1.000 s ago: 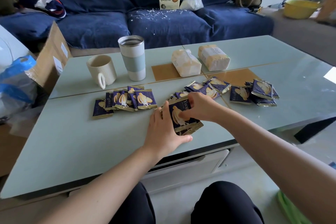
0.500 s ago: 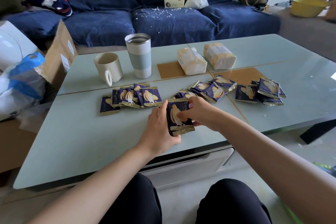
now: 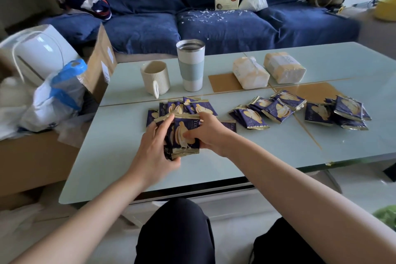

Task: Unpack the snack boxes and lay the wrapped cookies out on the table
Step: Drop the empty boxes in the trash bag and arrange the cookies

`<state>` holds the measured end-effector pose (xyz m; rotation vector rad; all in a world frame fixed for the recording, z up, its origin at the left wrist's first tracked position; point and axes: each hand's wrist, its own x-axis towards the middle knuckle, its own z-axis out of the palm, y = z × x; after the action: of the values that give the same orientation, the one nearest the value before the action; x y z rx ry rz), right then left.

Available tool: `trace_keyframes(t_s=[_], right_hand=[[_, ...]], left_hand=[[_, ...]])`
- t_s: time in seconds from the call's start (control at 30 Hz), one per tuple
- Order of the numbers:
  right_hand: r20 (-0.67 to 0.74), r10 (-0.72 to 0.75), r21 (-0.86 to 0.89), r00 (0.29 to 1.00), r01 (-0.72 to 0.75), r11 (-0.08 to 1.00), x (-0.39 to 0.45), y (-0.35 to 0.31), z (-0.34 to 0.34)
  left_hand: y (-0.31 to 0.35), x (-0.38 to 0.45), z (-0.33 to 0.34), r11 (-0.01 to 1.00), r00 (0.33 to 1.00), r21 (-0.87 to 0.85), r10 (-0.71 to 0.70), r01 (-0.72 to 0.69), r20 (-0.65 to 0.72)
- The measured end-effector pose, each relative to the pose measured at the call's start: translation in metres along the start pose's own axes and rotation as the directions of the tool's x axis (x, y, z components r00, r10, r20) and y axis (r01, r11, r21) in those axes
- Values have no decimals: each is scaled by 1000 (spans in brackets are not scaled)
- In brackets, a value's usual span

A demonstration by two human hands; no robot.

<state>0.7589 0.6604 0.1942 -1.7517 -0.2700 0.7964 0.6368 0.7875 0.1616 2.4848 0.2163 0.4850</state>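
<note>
Between both hands I hold a small stack of wrapped cookies [image 3: 184, 135], dark blue packets with gold edges. My left hand [image 3: 154, 148] grips the stack's left side and bottom. My right hand [image 3: 209, 133] pinches its right side, thumb on the front packet. Just behind the stack lies a cluster of the same cookie packets [image 3: 188, 106] on the pale green glass table [image 3: 120, 146]. A second cluster of packets [image 3: 267, 109] lies to the right, and a third [image 3: 338, 111] further right.
A cream mug [image 3: 155, 79] and a steel tumbler [image 3: 191, 64] stand behind the packets. Two pale wrapped bundles [image 3: 250, 75] [image 3: 284, 67] rest at the back right. A cardboard box [image 3: 98, 64] and plastic bags [image 3: 55, 96] crowd the left edge. A blue sofa [image 3: 214, 25] stands behind the table.
Both hands have carried the stack of packets leftward, from near the middle cluster to just in front of the left cluster. The camera view has shifted left too.
</note>
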Motion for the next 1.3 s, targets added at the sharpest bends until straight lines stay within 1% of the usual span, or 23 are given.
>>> trace_keyframes(t_s=[0.07, 0.13, 0.17, 0.23, 0.3, 0.37, 0.47, 0.5, 0.6, 0.63, 0.73, 0.8, 0.83, 0.9, 0.93, 0.97, 1.03, 1.07, 1.13, 1.2, 1.3], right_hand=[[-27, -6, -49, 1000, 5, 999, 9, -3, 8], [-82, -29, -160, 996, 16, 987, 11, -7, 9], [-110, -46, -229, 993, 20, 973, 12, -9, 8], [-135, -78, -346, 988, 27, 938, 10, -13, 3], [-147, -110, -424, 983, 38, 905, 8, -15, -1], [-167, -148, -471, 975, 53, 881, 8, -16, -4], [-199, -144, -414, 969, 50, 909, 8, -17, -11], [-206, -137, -403, 969, 43, 914, 8, -17, -13], [-234, -155, -396, 960, 52, 917, 5, -18, -20], [-259, -171, -385, 951, 61, 921, 5, -18, -23], [-345, -170, -324, 923, 53, 945, 4, -19, -37], [-362, -156, -303, 919, 43, 952, 2, -18, -44], [-354, -148, -302, 924, 37, 953, 2, -18, -46], [-327, -129, -327, 936, 16, 945, 1, -16, -47], [-317, -126, -355, 940, 5, 935, 0, -14, -46], [-312, -130, -394, 941, -4, 919, 1, -11, -46], [-315, -164, -497, 935, -16, 868, 1, -5, -45], [-318, -192, -557, 929, -19, 830, 1, -2, -45], [-303, -267, -693, 915, -19, 720, 0, 4, -48], [-283, -316, -778, 906, -24, 628, -3, 8, -50], [-238, -324, -810, 916, -4, 586, -7, 15, -52]], left_hand=[[-11, 3, -9, 997, 1000, 70, 19, -19, 3], [-21, 5, -15, 994, 1000, 112, -7, 3, 28], [-25, 6, -17, 995, 998, 100, -36, 31, 48], [-32, 7, -18, 997, 991, 20, -82, 80, 107], [-34, 7, -19, 995, 986, -36, -87, 93, 142], [-32, 7, -17, 997, 986, 1, -79, 80, 144], [-28, 14, -11, 993, 983, 105, -65, 48, 169], [-27, 16, -9, 994, 979, 93, -78, 61, 189], [-25, 23, -1, 995, 974, -48, -78, 91, 215], [-25, 25, 0, 995, 976, -59, -66, 80, 208], [-25, 30, 7, 999, 982, -35, 20, -13, 189], [-22, 34, 11, 997, 975, 32, 65, -74, 212], [-20, 36, 12, 989, 965, 102, 76, -104, 249], [-15, 39, 15, 948, 942, 288, 31, -134, 334], [-14, 40, 17, 924, 937, 360, 0, -134, 349], [-12, 39, 19, 906, 939, 402, -11, -136, 342], [-10, 36, 21, 883, 956, 435, 46, -174, 290], [-10, 34, 22, 874, 960, 441, 93, -205, 263], [-9, 30, 25, 867, 958, 429, 163, -253, 237], [-9, 27, 27, 882, 952, 393, 165, -259, 258], [-8, 24, 29, 885, 941, 395, 120, -246, 317]])
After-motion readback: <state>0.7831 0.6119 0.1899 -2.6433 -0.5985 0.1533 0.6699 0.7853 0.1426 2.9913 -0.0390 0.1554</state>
